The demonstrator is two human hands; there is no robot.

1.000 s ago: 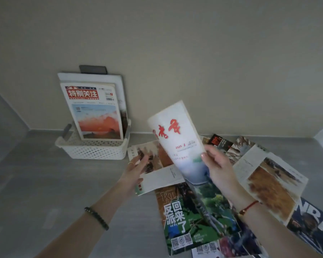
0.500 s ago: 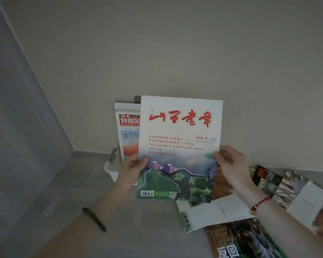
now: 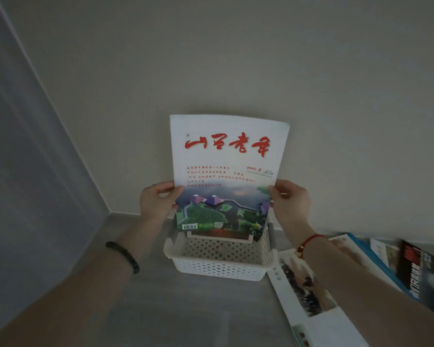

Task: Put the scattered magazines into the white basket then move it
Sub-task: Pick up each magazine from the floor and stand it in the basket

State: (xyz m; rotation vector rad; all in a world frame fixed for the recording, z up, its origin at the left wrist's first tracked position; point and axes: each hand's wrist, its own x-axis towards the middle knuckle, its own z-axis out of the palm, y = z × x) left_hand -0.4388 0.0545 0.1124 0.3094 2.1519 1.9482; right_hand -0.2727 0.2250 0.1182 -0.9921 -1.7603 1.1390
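Observation:
I hold a white magazine (image 3: pixel 226 171) with red calligraphy and a green landscape upright by both side edges. My left hand (image 3: pixel 156 201) grips its left edge and my right hand (image 3: pixel 288 201) grips its right edge. Its lower edge hangs just above the back of the white perforated basket (image 3: pixel 218 266), which stands on the grey surface by the wall. Other magazines (image 3: pixel 218 235) stand in the basket behind it, mostly hidden. More scattered magazines (image 3: pixel 308 296) lie to the right.
A beige wall rises right behind the basket, and a grey wall closes the left side. The grey surface (image 3: pixel 173 309) runs in front of the basket. A pile of magazines (image 3: pixel 416 276) lies at the far right.
Both hands have carried the white magazine over to the basket and turned it upright facing me; it now covers the magazines standing there. One second ago only my right hand held it, curled.

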